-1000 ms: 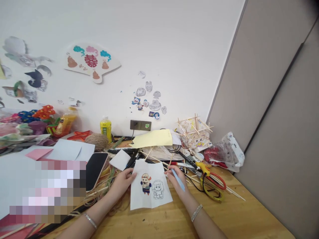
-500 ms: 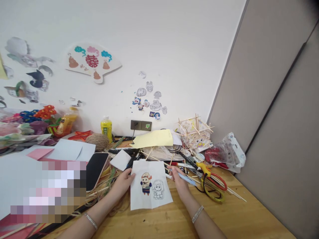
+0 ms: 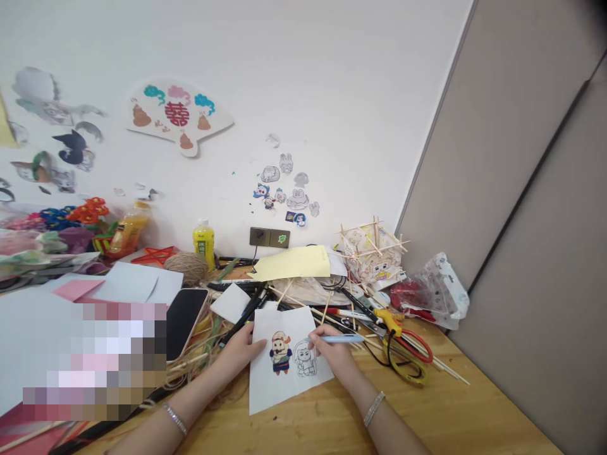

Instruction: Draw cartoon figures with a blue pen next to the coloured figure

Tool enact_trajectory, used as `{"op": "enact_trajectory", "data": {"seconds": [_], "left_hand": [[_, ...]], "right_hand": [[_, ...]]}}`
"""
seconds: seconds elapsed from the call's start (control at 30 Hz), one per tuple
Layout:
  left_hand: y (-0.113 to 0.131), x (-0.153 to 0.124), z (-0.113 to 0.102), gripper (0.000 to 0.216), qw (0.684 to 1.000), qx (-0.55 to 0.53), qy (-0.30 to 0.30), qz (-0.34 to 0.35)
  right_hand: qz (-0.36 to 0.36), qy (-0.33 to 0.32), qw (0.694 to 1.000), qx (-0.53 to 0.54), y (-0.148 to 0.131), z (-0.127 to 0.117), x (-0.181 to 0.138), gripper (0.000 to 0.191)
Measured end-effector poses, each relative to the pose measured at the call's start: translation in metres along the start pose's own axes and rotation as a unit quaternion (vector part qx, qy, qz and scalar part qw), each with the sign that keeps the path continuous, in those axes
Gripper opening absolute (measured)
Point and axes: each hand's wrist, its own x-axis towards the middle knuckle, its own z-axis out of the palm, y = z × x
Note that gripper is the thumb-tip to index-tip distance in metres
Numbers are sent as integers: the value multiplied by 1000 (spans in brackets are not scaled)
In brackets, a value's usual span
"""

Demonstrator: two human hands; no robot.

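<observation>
A creased white sheet of paper (image 3: 270,395) is in front of me at the table's middle. It bears a coloured cartoon figure (image 3: 280,355) on the left and a black-outlined, uncoloured figure (image 3: 305,363) on the right. My left hand (image 3: 241,349) grips the sheet's left edge, thumb on top and the other fingers partly hidden. Closed round a light blue pen (image 3: 345,339), my right hand (image 3: 336,355) rests over the sheet's right side. The pen's tip end is near the outlined figure's head; whether it touches the paper I cannot tell.
Scissors (image 3: 411,373), wooden sticks (image 3: 448,368) and pens lie right of the sheet. A phone (image 3: 186,322), twine ball (image 3: 186,268) and papers are left. Behind are a yellow sheet (image 3: 294,263), a yellow-labelled bottle (image 3: 203,243) and a stick frame (image 3: 372,253) against the wall.
My right hand has moved left and down, bringing the pen over the outlined figure; the pen now lies more level. The sheet has turned slightly and its lower edge is nearer me.
</observation>
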Motion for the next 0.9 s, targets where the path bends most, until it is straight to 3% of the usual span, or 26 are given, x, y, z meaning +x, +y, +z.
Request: {"op": "enact_trajectory", "data": {"seconds": [0.17,0.6,0.9], "left_hand": [[1,1,-2,35,996,78,21,31],[5,-2,-2,38,995,89,17,40],[6,-4,0,48,987,141,39,61]], "right_hand": [[25,13,999,28,4,5,-1,29],[26,14,1000,-3,13,5,0,29],[17,15,999,42,-3,7,-3,25]]}}
